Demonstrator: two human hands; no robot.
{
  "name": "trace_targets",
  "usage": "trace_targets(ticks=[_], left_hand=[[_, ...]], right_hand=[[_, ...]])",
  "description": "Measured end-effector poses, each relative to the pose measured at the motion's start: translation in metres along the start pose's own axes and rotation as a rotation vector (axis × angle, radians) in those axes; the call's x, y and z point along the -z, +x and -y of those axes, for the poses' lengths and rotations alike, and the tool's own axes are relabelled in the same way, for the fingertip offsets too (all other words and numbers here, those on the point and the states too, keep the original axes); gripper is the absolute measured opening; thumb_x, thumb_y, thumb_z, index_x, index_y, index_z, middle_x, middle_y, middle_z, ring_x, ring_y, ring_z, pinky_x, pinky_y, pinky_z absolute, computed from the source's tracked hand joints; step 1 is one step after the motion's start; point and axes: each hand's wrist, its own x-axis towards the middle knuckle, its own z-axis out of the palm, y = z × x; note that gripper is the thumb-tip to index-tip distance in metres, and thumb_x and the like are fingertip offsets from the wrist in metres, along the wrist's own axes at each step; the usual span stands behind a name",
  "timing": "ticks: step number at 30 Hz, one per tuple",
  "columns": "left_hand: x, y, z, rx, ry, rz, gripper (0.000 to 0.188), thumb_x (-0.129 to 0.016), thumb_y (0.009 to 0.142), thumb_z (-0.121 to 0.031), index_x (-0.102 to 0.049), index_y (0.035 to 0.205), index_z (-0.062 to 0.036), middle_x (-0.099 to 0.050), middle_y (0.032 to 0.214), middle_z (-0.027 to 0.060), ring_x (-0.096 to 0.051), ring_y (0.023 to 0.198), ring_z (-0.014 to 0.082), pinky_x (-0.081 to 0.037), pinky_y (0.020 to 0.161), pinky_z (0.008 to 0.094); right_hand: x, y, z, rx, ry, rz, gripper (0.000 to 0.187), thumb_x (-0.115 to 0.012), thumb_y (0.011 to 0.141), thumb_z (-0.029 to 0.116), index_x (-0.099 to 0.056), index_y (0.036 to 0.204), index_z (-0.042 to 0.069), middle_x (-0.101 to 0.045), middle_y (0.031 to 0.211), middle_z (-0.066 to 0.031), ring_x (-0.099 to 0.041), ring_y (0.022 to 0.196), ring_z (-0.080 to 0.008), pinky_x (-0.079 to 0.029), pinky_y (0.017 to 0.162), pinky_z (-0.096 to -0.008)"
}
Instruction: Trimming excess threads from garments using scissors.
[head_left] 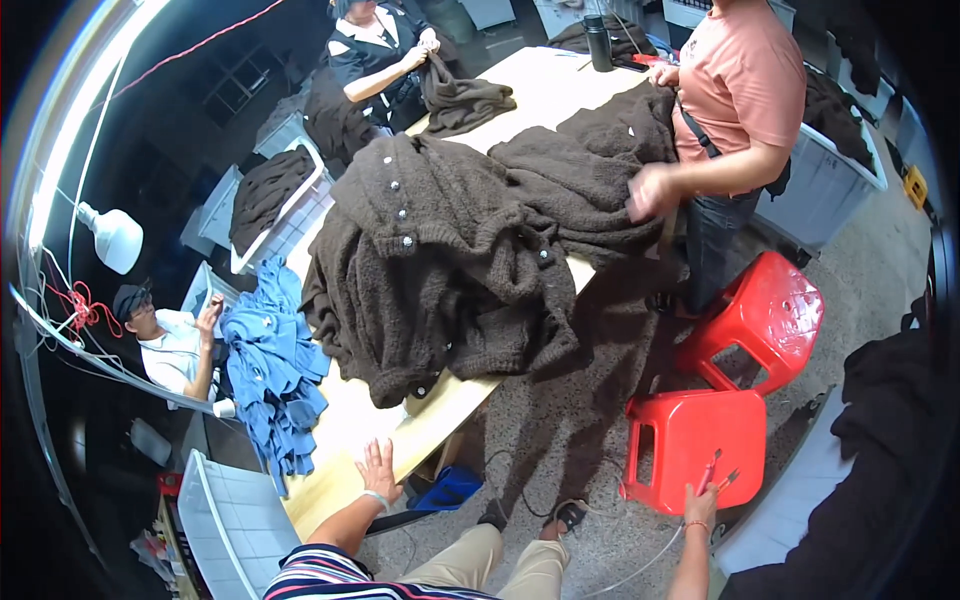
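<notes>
At the near end of the bench [352, 418], the left hand [378, 468] lies palm down, fingers apart, near a heap of dark brown knitted garments [440, 290]. Farther right, the right hand's [699, 506] fingers are clamped on a red-handled tool [709, 474], in front of a red stool [690, 430].

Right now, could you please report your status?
Left hand open at table; right hand holding pink-handled tool. Brown knitwear piled ahead. Red stool beyond right hand.
</notes>
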Motion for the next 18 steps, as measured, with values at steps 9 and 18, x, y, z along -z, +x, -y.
trace_targets(ticks=[9,18], left_hand=[[-0.01,-0.003,0.012,-0.03,-0.064,-0.038,0.116,-0.081,0.06,-0.018,-0.009,0.151,-0.0175,0.001,0.156,0.0212,0.0,0.144,0.0418,-0.002,0.108,0.0669],[-0.015,0.005,0.017,-0.006,-0.017,-0.098,0.122,-0.083,0.056,-0.009,-0.008,0.151,-0.0185,0.004,0.157,0.0171,0.001,0.144,0.0399,-0.006,0.108,0.0672]], right_hand=[[0.07,-0.039,0.061,-0.409,0.22,0.273,0.025,-0.063,0.087,0.03,-0.059,0.09,0.005,-0.056,0.06,-0.008,-0.054,0.043,-0.0201,-0.044,0.038,-0.0352],[0.145,-0.14,0.122,-0.202,0.416,0.434,0.039,-0.067,0.086,0.037,-0.06,0.065,0.005,-0.053,0.051,-0.0011,-0.052,0.044,-0.012,-0.042,0.043,-0.0317]])
